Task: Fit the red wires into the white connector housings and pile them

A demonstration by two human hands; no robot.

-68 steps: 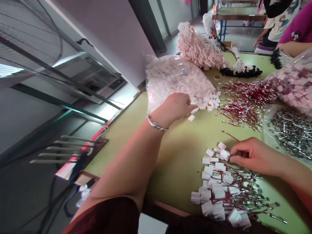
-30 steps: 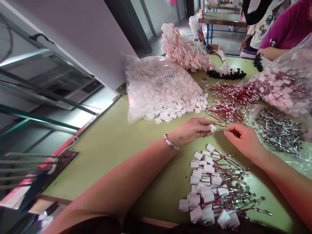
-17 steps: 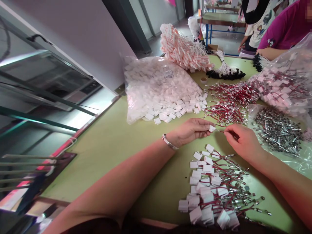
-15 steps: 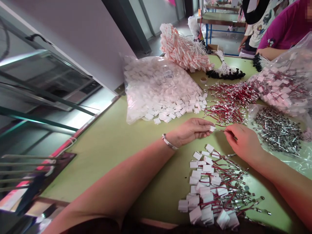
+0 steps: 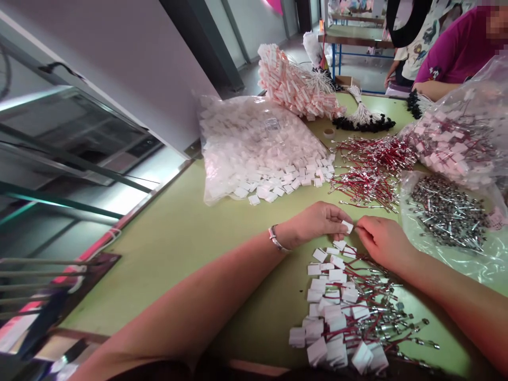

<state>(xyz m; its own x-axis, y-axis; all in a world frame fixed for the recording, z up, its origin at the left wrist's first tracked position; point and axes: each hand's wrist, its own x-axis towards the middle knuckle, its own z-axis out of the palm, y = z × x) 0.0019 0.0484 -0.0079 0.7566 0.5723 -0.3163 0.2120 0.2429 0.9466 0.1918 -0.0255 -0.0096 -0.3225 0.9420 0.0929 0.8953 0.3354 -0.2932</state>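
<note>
My left hand (image 5: 319,225) pinches a small white plastic connector housing (image 5: 347,226) between thumb and fingertips. Close by on its right, my right hand (image 5: 384,239) is closed with thumb and forefinger pressed together on a thin red wire, mostly hidden by the fingers. Just below both hands lies a pile of white housings (image 5: 337,276) fitted with red wires, their metal ends pointing right. Loose red wires (image 5: 369,185) with metal terminals are heaped beyond my hands.
A clear bag (image 5: 254,143) spills white housings at the back left. Metal parts (image 5: 448,211) lie on plastic at right, below a bag of wired housings (image 5: 456,137). Farther back are pink-white pieces (image 5: 293,79) and black-ended white wires (image 5: 363,116). A person in purple (image 5: 448,58) sits opposite.
Both hands have come slightly nearer to me, down toward the wired pile. My right fingertips have closed in on the housing, and the wire stretch between the hands is now shorter.
</note>
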